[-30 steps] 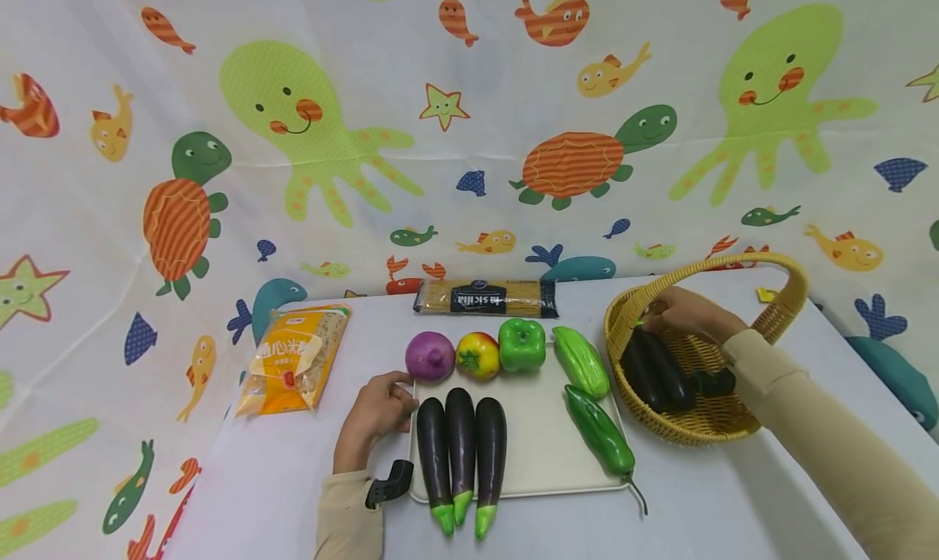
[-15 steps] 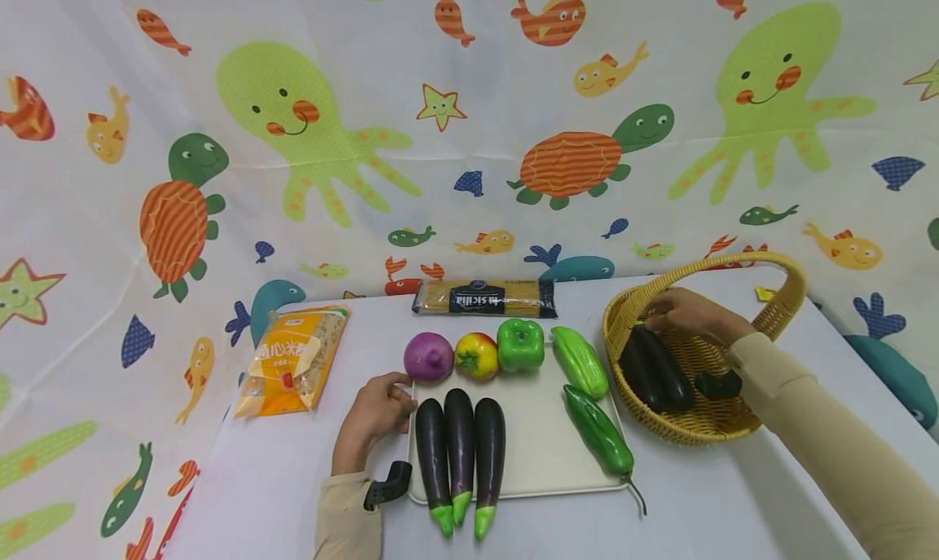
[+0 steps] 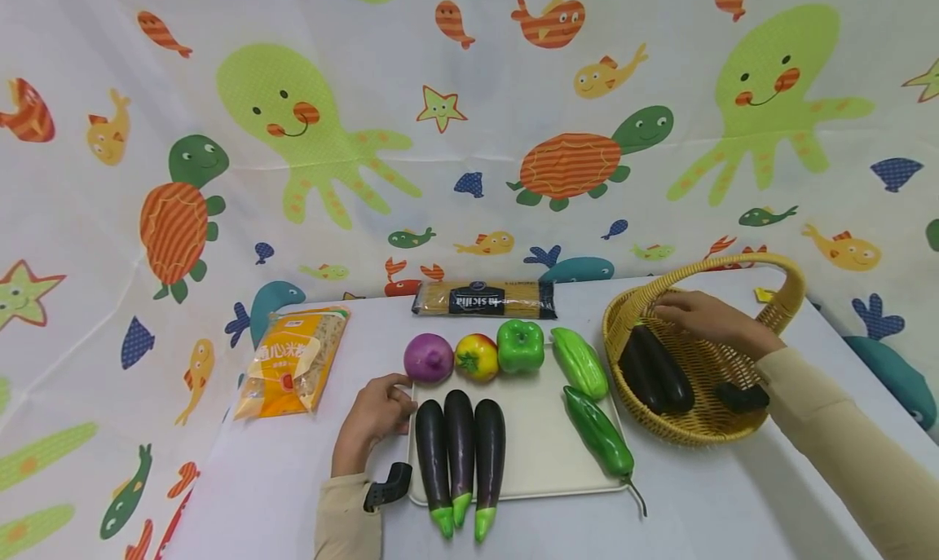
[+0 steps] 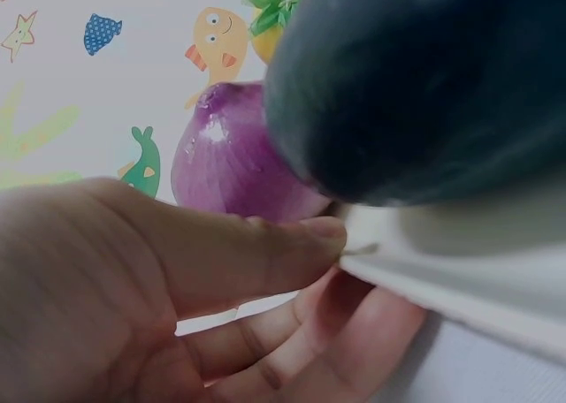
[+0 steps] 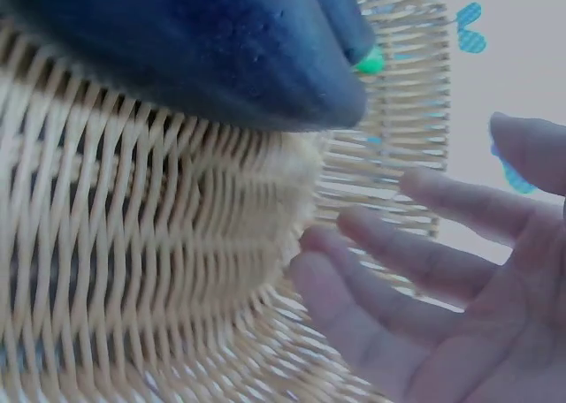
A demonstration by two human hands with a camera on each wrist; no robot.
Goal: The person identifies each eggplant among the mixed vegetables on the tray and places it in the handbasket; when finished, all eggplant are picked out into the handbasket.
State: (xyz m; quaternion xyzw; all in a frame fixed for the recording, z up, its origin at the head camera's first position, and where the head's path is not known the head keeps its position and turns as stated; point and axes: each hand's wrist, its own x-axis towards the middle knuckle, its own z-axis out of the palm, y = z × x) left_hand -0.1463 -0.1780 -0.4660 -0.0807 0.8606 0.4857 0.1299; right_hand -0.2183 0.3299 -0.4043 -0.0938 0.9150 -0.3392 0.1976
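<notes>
At the wicker basket (image 3: 693, 435), the fingers (image 5: 416, 253) of my right hand (image 3: 707, 317) are spread a little and hold nothing, near two eggplants (image 3: 663, 368) which lie inside it. With my left hand (image 3: 377, 413) I pinch the left edge of the tray (image 3: 543, 446). On it lie three more eggplants (image 3: 460, 442), their green ends past the near rim. The work seems to me partly done: two are placed, and three probably remain.

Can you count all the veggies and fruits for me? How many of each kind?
Eggplants on the tray: 3
Eggplants in the basket: 2
Purple onion: 1
Green bell pepper: 1
Long green pepper: 1
Pale green vegetable: 1
Red-and-yellow fruit: 1
Total in view: 10
</notes>
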